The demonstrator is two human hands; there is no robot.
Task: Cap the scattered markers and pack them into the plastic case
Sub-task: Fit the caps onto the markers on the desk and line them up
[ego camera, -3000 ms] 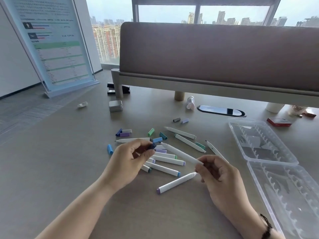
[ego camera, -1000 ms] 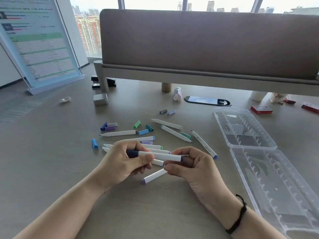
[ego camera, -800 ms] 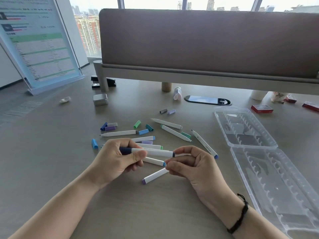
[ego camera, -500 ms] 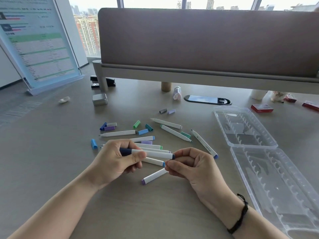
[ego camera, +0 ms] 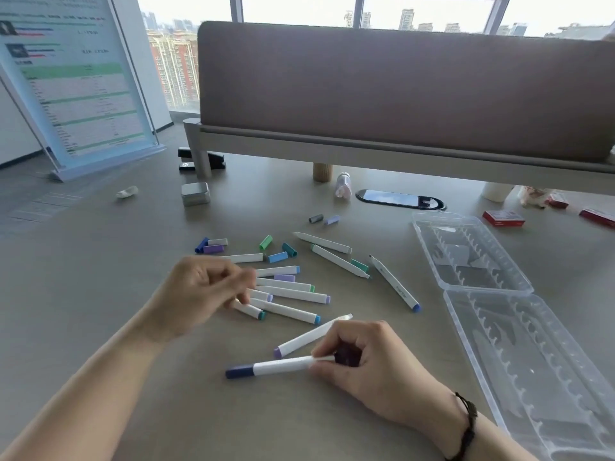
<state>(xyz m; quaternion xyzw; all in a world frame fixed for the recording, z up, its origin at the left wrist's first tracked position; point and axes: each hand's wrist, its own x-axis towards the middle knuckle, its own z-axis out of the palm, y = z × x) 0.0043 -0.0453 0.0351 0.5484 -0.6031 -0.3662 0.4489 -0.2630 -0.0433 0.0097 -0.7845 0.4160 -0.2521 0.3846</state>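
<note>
The desk (ego camera: 100,294) carried everything, and the open plastic case (ego camera: 472,291) lay along your right side, its two ribbed halves running from about 1 o'clock down to 4 o'clock of your right hand (ego camera: 369,364). No marker sat in it yet, so by my reading the packing had hardly begun.

The pile of uncapped markers (ego camera: 289,294) lay at about 11 o'clock from your right hand and directly at 3 o'clock of your left hand (ego camera: 199,291), with loose caps (ego camera: 278,257) scattered just beyond it toward 12.

Your left hand hovered blurred at the pile's near-left edge, fingers loosely curled; I could not tell whether it held anything.

Your right hand pinched the rear end of the dark-blue marker (ego camera: 279,366) between thumb and fingertips. That marker was already capped, its dark cap pointing to 9 o'clock and its long axis running nearly straight left to right, low over or on the desk. A purple-tailed marker (ego camera: 309,336) lay just beyond it, tilted toward 2 o'clock.

The case slots seemed to run crosswise to the case's length, so the coming move likely called for carrying the marker toward 2 o'clock with little turning. Your right hand was the nearer one.
</note>
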